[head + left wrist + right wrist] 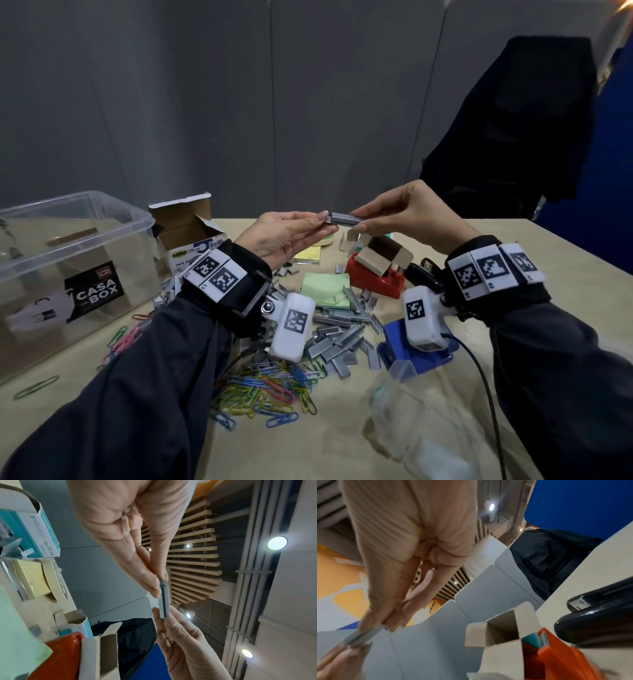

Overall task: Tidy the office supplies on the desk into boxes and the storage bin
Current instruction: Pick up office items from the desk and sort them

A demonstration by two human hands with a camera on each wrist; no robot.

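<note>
Both hands are raised above the desk (513,246) and share one grey staple strip (344,218). My left hand (323,220) pinches its left end and my right hand (359,221) pinches its right end. In the left wrist view the left hand (162,588) pinches the top of the staple strip (164,601) and the right hand (163,613) takes the bottom. The right wrist view is blurred, with the right hand (380,626) on the staple strip (362,635). Below lie a heap of loose staple strips (342,339), coloured paper clips (267,394) and an open staple box (383,260).
A clear storage bin (68,246) stands at the left, beside an open tape dispenser box (191,233). A red tape dispenser (373,284), green sticky notes (325,287), a black stapler (424,277), a blue tool (397,346) and a clear small case (400,411) crowd the desk.
</note>
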